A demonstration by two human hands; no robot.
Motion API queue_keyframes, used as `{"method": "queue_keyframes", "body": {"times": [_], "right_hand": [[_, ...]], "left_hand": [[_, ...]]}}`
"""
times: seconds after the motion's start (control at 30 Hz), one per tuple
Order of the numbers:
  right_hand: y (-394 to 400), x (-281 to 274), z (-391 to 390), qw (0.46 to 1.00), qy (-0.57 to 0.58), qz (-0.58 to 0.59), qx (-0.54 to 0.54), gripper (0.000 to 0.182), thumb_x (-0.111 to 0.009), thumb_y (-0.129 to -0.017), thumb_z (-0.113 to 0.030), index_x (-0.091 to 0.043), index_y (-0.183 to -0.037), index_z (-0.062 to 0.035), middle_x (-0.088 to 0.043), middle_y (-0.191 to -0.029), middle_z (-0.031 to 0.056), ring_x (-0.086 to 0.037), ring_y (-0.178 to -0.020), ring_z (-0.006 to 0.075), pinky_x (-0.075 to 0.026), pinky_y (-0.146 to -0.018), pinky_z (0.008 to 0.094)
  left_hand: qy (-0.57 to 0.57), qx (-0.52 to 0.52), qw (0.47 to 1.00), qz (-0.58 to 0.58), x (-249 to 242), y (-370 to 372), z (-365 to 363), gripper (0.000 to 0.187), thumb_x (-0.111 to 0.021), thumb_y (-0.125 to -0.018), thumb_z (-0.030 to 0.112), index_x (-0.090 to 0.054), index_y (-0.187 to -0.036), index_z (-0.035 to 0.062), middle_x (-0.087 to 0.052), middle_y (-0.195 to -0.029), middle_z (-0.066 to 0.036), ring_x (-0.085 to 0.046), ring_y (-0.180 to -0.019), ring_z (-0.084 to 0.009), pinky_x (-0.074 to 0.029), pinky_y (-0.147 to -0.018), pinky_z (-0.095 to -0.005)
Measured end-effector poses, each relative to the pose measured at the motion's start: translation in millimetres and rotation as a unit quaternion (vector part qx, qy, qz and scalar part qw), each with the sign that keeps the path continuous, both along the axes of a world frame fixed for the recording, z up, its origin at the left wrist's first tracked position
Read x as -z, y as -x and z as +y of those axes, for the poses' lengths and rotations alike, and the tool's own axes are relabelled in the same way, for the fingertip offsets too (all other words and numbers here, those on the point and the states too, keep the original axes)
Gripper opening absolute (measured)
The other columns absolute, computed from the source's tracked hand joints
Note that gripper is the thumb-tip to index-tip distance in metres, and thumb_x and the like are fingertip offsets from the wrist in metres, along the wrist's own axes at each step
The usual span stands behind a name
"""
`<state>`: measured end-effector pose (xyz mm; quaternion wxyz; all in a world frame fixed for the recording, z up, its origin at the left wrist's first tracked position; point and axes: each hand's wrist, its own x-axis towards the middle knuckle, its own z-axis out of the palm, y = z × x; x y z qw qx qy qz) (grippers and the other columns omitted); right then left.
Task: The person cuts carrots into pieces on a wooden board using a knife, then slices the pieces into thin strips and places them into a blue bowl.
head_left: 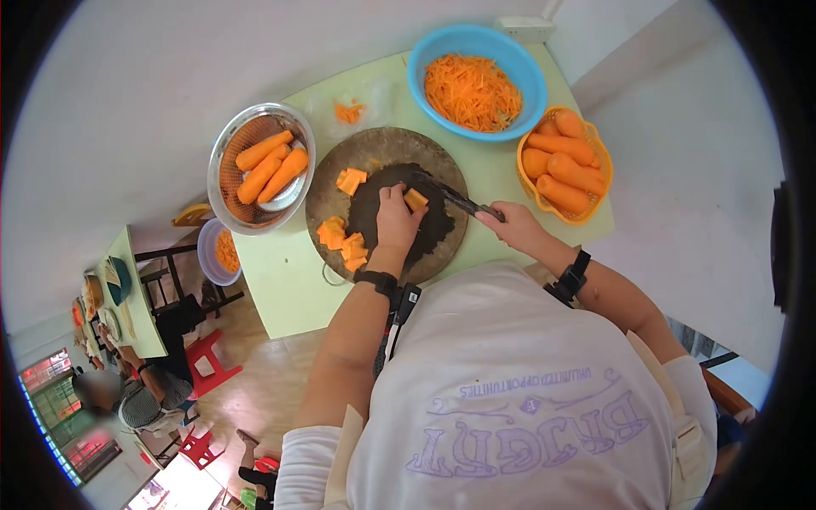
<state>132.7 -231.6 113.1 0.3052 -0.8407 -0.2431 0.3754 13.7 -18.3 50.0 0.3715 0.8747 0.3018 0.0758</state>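
Note:
On the round cutting board (333, 153), my left hand (398, 223) has its fingers closed at a carrot piece (416, 200). My right hand (513, 228) grips the handle of a dark knife (459, 198), whose blade lies over the board just right of that piece. Two groups of cut carrot sit on the board: a small one (351, 180) at the upper left and a larger one (342, 241) at the lower left.
A metal colander (218, 209) with whole carrots stands at the left, a blue basin (419, 64) of shredded carrot behind, a yellow basket (533, 194) of carrots at right. Another person (151, 393) sits at a far table, lower left.

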Motion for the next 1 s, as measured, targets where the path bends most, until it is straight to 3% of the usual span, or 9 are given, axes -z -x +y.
{"method": "queue_keyframes", "body": {"times": [0.17,0.23,0.33,0.37,0.43,0.5,0.57,0.63,1.0], "right_hand": [[10.6,-7.1,5.1,0.998,0.013,0.057,0.028,0.049,-0.061,-0.092,-0.043,-0.061,-0.081,0.0048,-0.057,-0.065,0.0190,-0.054,-0.060,0.0300,-0.045,-0.061,0.0403],[15.2,0.4,4.0,1.000,0.002,0.008,-0.022,0.039,-0.059,-0.096,-0.037,-0.061,-0.084,-0.0001,-0.052,-0.058,0.0032,-0.050,-0.050,0.0116,-0.042,-0.049,0.0295],[20.5,0.2,5.8,1.000,-0.004,0.006,0.004,0.039,-0.060,-0.095,-0.037,-0.061,-0.084,-0.0001,-0.053,-0.059,0.0035,-0.050,-0.051,0.0119,-0.042,-0.050,0.0300],[22.1,-1.7,6.7,1.000,-0.002,0.006,0.007,0.039,-0.060,-0.095,-0.037,-0.061,-0.084,-0.0001,-0.053,-0.059,0.0035,-0.050,-0.051,0.0119,-0.042,-0.050,0.0300],[26.3,-6.0,8.7,0.999,0.036,0.022,0.027,0.047,-0.061,-0.092,-0.043,-0.062,-0.088,0.0036,-0.060,-0.071,0.0199,-0.058,-0.065,0.0302,-0.046,-0.064,0.0393],[33.5,-6.3,10.1,0.998,0.034,0.007,0.042,0.046,-0.061,-0.092,-0.043,-0.062,-0.093,0.0031,-0.061,-0.074,0.0199,-0.059,-0.068,0.0306,-0.047,-0.065,0.0390],[40.0,-7.1,13.4,0.998,0.034,-0.010,0.057,0.046,-0.061,-0.092,-0.043,-0.062,-0.097,0.0027,-0.062,-0.077,0.0200,-0.061,-0.070,0.0310,-0.048,-0.067,0.0386],[46.5,-8.2,18.7,0.997,-0.004,-0.051,0.060,0.037,-0.059,-0.096,-0.037,-0.059,-0.104,-0.0007,-0.055,-0.062,0.0072,-0.052,-0.054,0.0133,-0.043,-0.052,0.0307],[53.2,0.4,36.8,0.996,0.012,-0.084,0.020,0.036,-0.053,-0.098,-0.034,-0.060,-0.113,-0.0022,-0.064,-0.082,0.0141,-0.061,-0.072,0.0260,-0.049,-0.070,0.0352]], "left_hand": [[-0.011,0.019,1.000,0.014,17.0,2.1,1.1,0.045,-0.079,-0.072,0.011,-0.055,-0.109,0.0023,-0.053,-0.106,-0.016,-0.058,-0.095,-0.0360,-0.051,-0.082,-0.0419],[-0.014,0.013,1.000,0.011,17.0,3.3,0.9,0.045,-0.079,-0.071,0.011,-0.055,-0.107,0.0025,-0.053,-0.104,-0.016,-0.058,-0.095,-0.0362,-0.051,-0.082,-0.0418],[0.002,0.021,1.000,0.019,12.4,3.7,2.4,0.048,-0.080,-0.072,0.012,-0.054,-0.111,0.0026,-0.053,-0.107,-0.016,-0.057,-0.096,-0.0370,-0.051,-0.082,-0.0421],[-0.019,0.025,0.999,-0.036,9.6,5.3,1.8,0.047,-0.079,-0.072,0.011,-0.055,-0.111,0.0028,-0.054,-0.108,-0.016,-0.057,-0.096,-0.0365,-0.050,-0.083,-0.0418],[-0.039,0.032,0.994,-0.092,11.9,9.1,5.3,0.045,-0.078,-0.072,0.010,-0.056,-0.111,0.0029,-0.054,-0.109,-0.016,-0.057,-0.096,-0.0361,-0.050,-0.083,-0.0415],[-0.131,0.157,0.968,-0.146,25.4,13.3,16.0,0.035,-0.073,-0.075,0.007,-0.059,-0.107,0.0027,-0.057,-0.109,-0.014,-0.057,-0.096,-0.0343,-0.049,-0.083,-0.0407],[-0.131,0.174,0.965,-0.146,37.8,13.7,20.4,0.029,-0.070,-0.076,0.006,-0.061,-0.103,0.0027,-0.058,-0.106,-0.013,-0.057,-0.095,-0.0334,-0.049,-0.083,-0.0404],[-0.128,0.190,0.962,-0.149,40.2,11.8,22.1,0.023,-0.067,-0.078,0.005,-0.063,-0.100,0.0027,-0.059,-0.104,-0.012,-0.057,-0.094,-0.0324,-0.048,-0.083,-0.0402],[-0.092,0.129,0.972,-0.173,42.1,-0.6,22.4,0.006,-0.066,-0.080,0.007,-0.068,-0.086,0.0062,-0.060,-0.088,-0.008,-0.059,-0.084,-0.0292,-0.051,-0.074,-0.0389]]}}
